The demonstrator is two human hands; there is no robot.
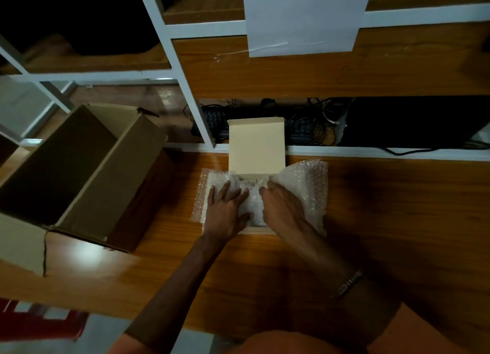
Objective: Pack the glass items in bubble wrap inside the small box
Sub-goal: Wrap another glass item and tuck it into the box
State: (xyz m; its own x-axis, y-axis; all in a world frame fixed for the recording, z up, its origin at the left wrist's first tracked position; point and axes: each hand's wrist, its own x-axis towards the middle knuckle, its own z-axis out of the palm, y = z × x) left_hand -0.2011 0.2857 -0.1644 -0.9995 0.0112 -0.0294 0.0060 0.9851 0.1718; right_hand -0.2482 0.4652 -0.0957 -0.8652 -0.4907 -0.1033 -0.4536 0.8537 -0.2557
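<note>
A small cardboard box (256, 147) stands on the wooden table with its lid flap raised at the back. Bubble wrap (305, 186) fills it and spills over both sides, bulging higher on the right. My left hand (225, 210) lies flat, fingers spread, pressing on the wrap over the box's left half. My right hand (283, 208) presses on the wrap over the right half, fingers together. Any glass items are hidden under the wrap.
A large open cardboard box (79, 173) sits at the left on the table (397, 221). Behind the small box, a white-framed shelf (185, 88) holds cables and a keyboard (305, 125). A white sheet (302, 17) hangs above. Something red (39, 322) is at bottom left.
</note>
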